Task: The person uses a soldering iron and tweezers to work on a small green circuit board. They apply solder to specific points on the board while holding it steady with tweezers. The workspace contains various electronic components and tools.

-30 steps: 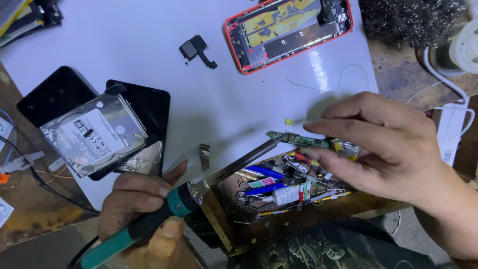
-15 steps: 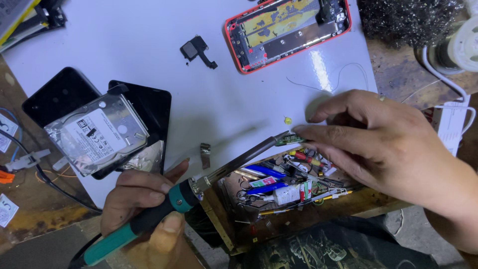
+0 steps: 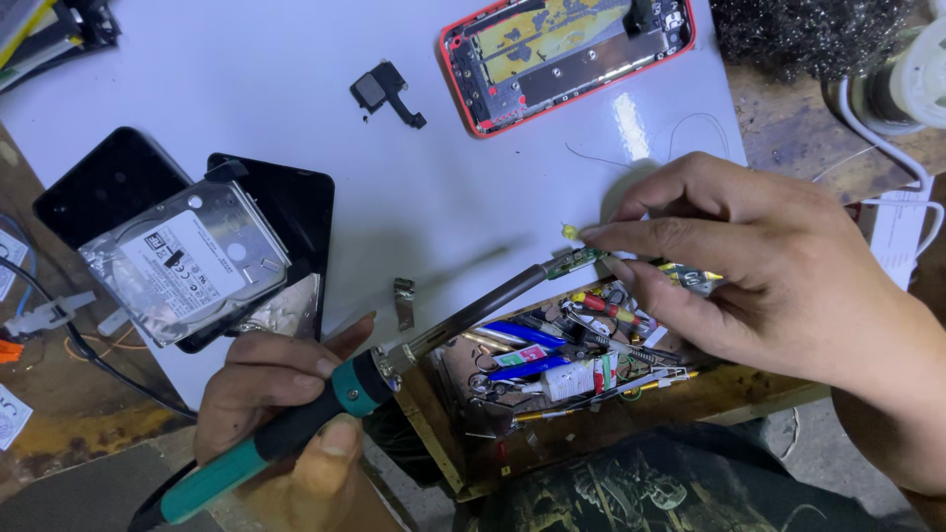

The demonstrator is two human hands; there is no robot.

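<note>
My left hand [image 3: 281,394] grips the teal and black handle of a soldering iron [image 3: 325,409] at the lower left. Its metal shaft [image 3: 483,305] runs up and right, and the tip meets a narrow green circuit strip [image 3: 576,258]. My right hand [image 3: 769,266] pinches that strip between thumb and fingers, holding it over the edge of a wooden box [image 3: 631,404]. A small yellow part [image 3: 570,232] shows at the strip's left end. The rest of the strip is hidden under my fingers.
The box holds several small tools and parts. On the white mat [image 3: 296,79] lie a red opened phone shell [image 3: 567,54], a small black component [image 3: 384,94], a hard drive [image 3: 187,261] on dark phone screens [image 3: 286,217], and a small metal clip [image 3: 403,300]. Steel wool [image 3: 798,34] and a solder spool [image 3: 912,79] sit top right.
My right hand has shifted left with the strip. The iron's tip now touches the strip's left end. My left hand has barely moved.
</note>
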